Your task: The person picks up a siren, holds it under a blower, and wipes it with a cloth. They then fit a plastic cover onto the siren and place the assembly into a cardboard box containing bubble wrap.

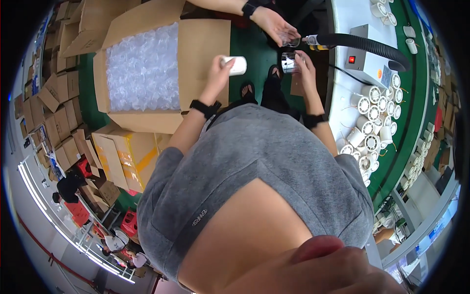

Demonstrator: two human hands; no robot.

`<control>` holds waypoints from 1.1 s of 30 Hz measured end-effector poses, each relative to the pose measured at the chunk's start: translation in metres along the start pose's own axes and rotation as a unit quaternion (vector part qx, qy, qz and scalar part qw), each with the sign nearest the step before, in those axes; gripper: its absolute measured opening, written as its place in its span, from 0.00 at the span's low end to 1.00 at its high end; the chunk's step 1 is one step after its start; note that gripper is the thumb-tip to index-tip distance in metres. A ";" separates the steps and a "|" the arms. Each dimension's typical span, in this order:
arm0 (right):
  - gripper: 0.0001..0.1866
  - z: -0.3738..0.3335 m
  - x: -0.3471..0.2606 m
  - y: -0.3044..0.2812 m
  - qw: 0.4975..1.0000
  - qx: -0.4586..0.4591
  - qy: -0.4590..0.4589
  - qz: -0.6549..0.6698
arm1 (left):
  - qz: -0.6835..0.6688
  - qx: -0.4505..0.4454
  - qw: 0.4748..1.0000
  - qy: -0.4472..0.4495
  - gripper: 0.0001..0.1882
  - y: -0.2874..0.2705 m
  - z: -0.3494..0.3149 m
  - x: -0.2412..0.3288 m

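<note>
My left hand (218, 73) is closed around a small white cylinder (238, 66), held sideways beside the flap of the big carton. Out to the right, my right hand (306, 73) grips a clear, shiny cylindrical cup (289, 63) with its fingers along the side. Just beyond that cup, a co-worker's hand (272, 23) reaches in from the far side. It holds another clear cup (291, 40) at the tip of a nozzle (310, 40).
An open carton (203, 63) full of clear plastic pieces stands at left, above a taped box (117, 152). On the right, a white table (341, 103) carries a grey machine (361, 61) with a black hose (372, 40) and several white cylindrical fan units (373, 113).
</note>
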State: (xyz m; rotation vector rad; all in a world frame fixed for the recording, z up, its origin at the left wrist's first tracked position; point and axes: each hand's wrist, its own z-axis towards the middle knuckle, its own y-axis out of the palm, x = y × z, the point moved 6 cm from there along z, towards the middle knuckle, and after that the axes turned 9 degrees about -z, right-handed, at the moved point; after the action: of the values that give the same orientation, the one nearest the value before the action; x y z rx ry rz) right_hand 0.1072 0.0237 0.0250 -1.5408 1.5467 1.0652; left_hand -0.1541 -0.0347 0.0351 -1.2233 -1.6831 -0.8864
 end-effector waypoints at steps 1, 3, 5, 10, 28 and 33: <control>0.17 -0.015 -0.012 0.005 1.000 -0.002 0.003 -0.004 | 0.109 0.018 0.983 0.143 0.21 0.008 -0.002 0.011; 0.20 -0.052 -0.059 0.014 0.960 0.010 -0.207 -0.186 | 0.248 0.005 0.962 0.118 0.22 0.030 -0.009 0.042; 0.21 -0.082 -0.097 0.036 0.925 0.003 -0.274 -0.263 | 0.287 0.021 0.945 0.158 0.23 0.040 -0.014 0.054; 0.24 -0.121 -0.134 0.079 0.802 0.006 -0.391 -0.452 | 0.326 0.021 0.912 0.248 0.22 0.058 -0.027 0.077; 0.31 -0.125 -0.118 0.083 0.922 -0.182 -0.169 -0.295 | -0.157 -0.221 0.961 -0.050 0.22 0.071 -0.064 0.073; 0.32 -0.129 -0.126 0.081 0.905 -0.173 -0.181 -0.343 | -0.100 -0.221 0.970 -0.006 0.29 0.075 -0.068 0.082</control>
State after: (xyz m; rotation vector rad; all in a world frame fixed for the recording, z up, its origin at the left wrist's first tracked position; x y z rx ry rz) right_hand 0.0422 -0.0433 0.1996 -1.7919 0.4975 1.1393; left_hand -0.0800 -0.0459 0.1418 -1.3619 -1.6918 -1.4386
